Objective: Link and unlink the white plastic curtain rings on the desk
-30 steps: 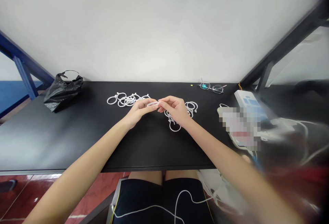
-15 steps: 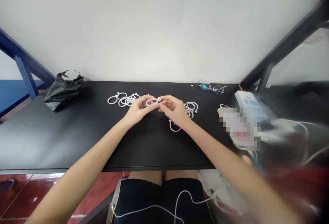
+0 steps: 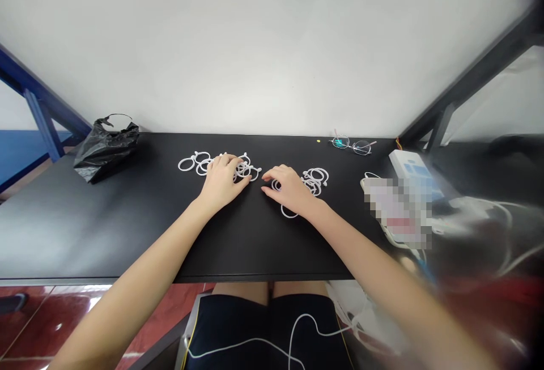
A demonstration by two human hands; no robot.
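Note:
Two groups of white plastic curtain rings, each ring with a small knob at its ends, lie on a black table (image 3: 140, 222). Over the left group of rings (image 3: 187, 164) rests my left hand (image 3: 221, 182), its fingers stretched forward and its thumb apart, covering part of the group. My right hand (image 3: 293, 188) curves over the near left side of the right group of rings (image 3: 318, 176). Its thumb and fingers are apart, and a ring shows in the gap beneath them. Nothing is visibly gripped by either hand.
At the back left stands a crumpled black plastic bag (image 3: 108, 149). Eyeglasses (image 3: 352, 144) lie at the back right. Farther right are a white and blue box (image 3: 412, 169), a blurred-out phone-like object (image 3: 395, 211) and white cables. Another white cable (image 3: 250, 340) crosses my lap.
My hands have parted from the middle, where they held one ring together. The left has moved down onto the left group, where a ring now lies at its right end; the right has lowered toward its group.

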